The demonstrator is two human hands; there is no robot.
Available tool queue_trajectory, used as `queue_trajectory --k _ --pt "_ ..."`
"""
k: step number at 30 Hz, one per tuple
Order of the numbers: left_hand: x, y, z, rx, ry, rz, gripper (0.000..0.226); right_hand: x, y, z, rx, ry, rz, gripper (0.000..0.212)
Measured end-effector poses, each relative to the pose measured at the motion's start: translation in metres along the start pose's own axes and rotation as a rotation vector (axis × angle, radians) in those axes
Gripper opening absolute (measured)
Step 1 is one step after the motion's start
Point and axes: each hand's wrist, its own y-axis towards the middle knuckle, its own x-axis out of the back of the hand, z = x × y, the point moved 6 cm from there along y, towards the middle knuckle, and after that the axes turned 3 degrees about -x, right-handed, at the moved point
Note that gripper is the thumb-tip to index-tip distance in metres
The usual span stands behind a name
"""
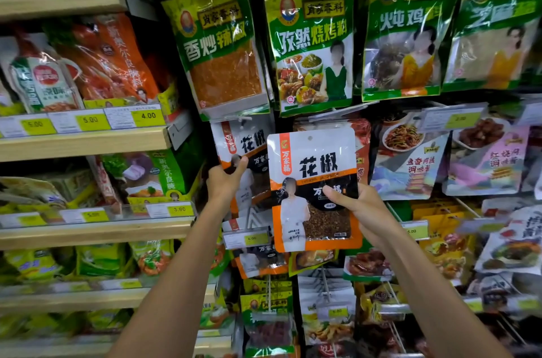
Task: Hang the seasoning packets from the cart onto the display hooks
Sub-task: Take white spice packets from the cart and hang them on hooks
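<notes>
The right hand (360, 211) pinches a white-and-orange, clear-windowed packet (312, 170); the left hand (224, 181) grips hung packets (234, 140).

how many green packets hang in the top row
4, left to right: an orange-filled one, a food-photo one, a dark-filled one, a pale-filled one at the right edge. More may hide behind them.
</notes>
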Motion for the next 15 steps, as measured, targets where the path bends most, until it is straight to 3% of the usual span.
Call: queue_trajectory --k 3,6,8,11,15 --pt "0.014 -0.021 -0.002 -0.11 0.303 0.019 0.049 -0.007 0.003 -0.001 0.012 -0.003 0.009 0.063" --pt "0.047 -0.043 -0.016 -0.312 0.495 -0.235 0.033 -0.023 0.008 -0.002 -0.002 -0.009 0.047 0.047" --pt "0.072 -0.059 -0.04 -0.542 0.526 -0.429 0.021 -0.037 0.011 -0.002 -0.013 -0.005 0.08 0.037" --pt "0.102 -0.066 -0.065 -0.812 0.584 -0.693 0.017 -0.059 0.015 -0.002 -0.033 0.011 0.118 0.036" --pt "0.124 -0.039 -0.069 -0.912 0.716 -0.8 0.023 -0.083 0.019 -0.003 -0.055 0.005 0.151 0.035"
